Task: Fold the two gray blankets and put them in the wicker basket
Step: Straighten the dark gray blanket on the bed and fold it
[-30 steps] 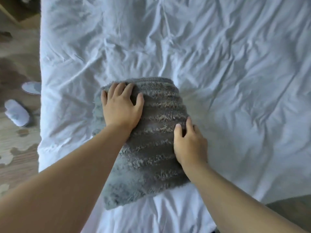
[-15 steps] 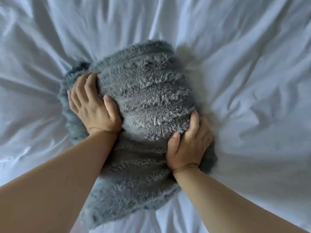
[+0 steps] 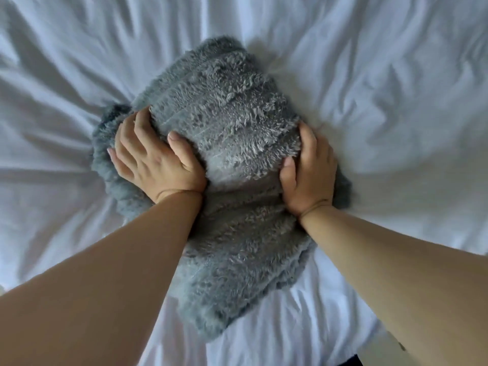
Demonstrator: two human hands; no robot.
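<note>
Lengthwise, the gray blanket (image 3: 227, 122) points away, left hand (image 3: 155, 165) and right hand (image 3: 310, 173) gripping its sides.

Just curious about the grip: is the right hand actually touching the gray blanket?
Touching. The head view shows the right hand cupping the side of the gray blanket, thumb sunk into its pile.

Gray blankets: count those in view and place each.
1. The folded fluffy gray blanket lies on the wrinkled white bed sheet, held between the left hand and right hand. A second may be out of frame.
</note>
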